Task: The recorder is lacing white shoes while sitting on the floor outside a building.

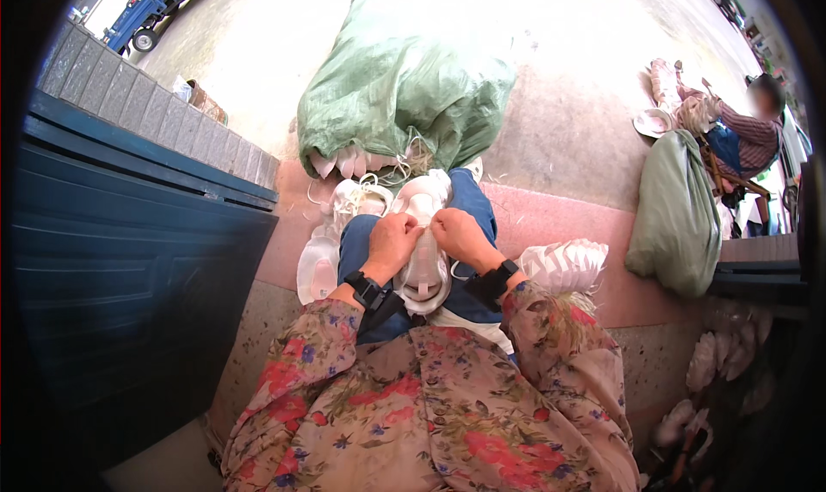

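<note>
A white shoe (423, 270) rests between my knees, its opening on the near side. My left hand (393, 242) is over its left edge, with thumb and fingers pinched together. From the other side my right hand (460, 235) makes a similar pinch, close to the left one. Both are at the middle of the shoe, and whatever thin thing they hold is too small to make out. Just beyond my left knee lies another white shoe (360, 199) with loose pale laces. A pale, translucent shoe piece (318, 268) is on the floor left of my leg.
A large green sack (404, 96) with pale shoe parts at its mouth stands ahead. Nested white shoe parts (564, 264) lie by my right leg. A blue door (129, 277) is at left. At right are another green sack (675, 216) and a seated person (747, 143).
</note>
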A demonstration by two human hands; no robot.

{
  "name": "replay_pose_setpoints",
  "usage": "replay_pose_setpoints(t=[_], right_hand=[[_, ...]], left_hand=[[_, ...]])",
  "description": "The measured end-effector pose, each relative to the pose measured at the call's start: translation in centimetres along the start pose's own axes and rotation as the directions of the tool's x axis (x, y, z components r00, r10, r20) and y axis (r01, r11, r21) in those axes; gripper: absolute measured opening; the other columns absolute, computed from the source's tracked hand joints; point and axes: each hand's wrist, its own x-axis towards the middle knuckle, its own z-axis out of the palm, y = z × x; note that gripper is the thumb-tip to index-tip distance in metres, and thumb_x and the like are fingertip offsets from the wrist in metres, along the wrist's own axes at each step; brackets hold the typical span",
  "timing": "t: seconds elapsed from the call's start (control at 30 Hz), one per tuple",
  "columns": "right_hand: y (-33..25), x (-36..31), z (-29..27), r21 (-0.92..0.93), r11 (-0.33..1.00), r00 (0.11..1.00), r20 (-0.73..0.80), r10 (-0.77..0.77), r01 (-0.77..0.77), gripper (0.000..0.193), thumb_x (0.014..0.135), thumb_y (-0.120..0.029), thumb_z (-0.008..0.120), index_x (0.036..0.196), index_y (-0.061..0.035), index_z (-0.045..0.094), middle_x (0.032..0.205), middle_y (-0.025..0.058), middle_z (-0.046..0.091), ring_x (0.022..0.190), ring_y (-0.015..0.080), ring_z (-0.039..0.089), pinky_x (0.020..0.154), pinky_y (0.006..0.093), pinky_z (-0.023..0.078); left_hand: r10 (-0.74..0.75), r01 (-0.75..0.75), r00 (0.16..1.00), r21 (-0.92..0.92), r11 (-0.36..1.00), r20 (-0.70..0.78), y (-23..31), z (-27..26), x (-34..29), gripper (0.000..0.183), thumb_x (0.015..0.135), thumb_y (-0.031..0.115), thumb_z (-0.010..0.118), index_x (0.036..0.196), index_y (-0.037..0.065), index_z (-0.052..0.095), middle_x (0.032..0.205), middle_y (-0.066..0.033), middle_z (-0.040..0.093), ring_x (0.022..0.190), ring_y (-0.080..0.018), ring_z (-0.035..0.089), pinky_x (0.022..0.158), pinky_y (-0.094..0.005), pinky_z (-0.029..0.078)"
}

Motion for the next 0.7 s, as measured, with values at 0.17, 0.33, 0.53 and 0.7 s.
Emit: replay_pose_setpoints(t=[0.17,0.33,0.53,0.7], right_hand=[[-0.5,-0.2,0.7,-0.158,0.987,1.0,0.008,0.011,-0.01,0.016,0.078,-0.014,0.047,0.074,-0.0003,0.054,0.077,0.0206,0.056,0.07,0.0383,0.056,0.063,0.0457,0.045],[-0.2,0.2,1.6,0.003,1.0,0.994,-0.109,-0.017,0.018,0.017,0.076,-0.013,0.05,0.074,0.002,0.057,0.066,0.0175,0.056,0.062,0.0334,0.057,0.056,0.0402,0.046],[1.4,0.4,0.7,0.686,0.487,0.84,0.406,0.361,-0.54,0.013,0.08,-0.015,0.055,0.076,-0.0025,0.057,0.056,-0.0016,0.047,0.046,0.0076,0.043,0.04,0.0214,0.031],[1.1,0.0,1.4,0.743,0.418,0.848,0.397,0.352,-0.522,0.019,0.079,-0.015,0.055,0.067,-0.0004,0.057,0.055,-0.0022,0.046,0.046,0.0085,0.044,0.041,0.0237,0.035]], left_hand=[[0.0,0.001,1.0,0.023,1.0,-0.027,0.1,0.2,-0.1,0.018,0.07,0.019,0.064,0.076,0.003,0.061,0.075,-0.0129,0.059,0.073,-0.0286,0.057,0.064,-0.0371,0.045],[0.026,-0.024,0.998,0.037,0.999,-0.055,-0.2,0.4,-0.6,0.018,0.069,0.017,0.064,0.08,0.003,0.059,0.078,-0.0129,0.057,0.075,-0.0294,0.055,0.065,-0.0377,0.044],[0.213,-0.186,0.957,0.15,0.971,-0.196,-0.8,0.6,-0.9,0.026,0.069,0.016,0.065,0.088,0.002,0.056,0.091,-0.0144,0.055,0.089,-0.0324,0.05,0.076,-0.0387,0.041],[0.218,-0.206,0.971,0.112,0.972,-0.103,-1.1,0.2,-0.4,0.028,0.069,0.016,0.065,0.091,0.002,0.057,0.092,-0.0149,0.055,0.091,-0.0328,0.049,0.08,-0.039,0.04]])
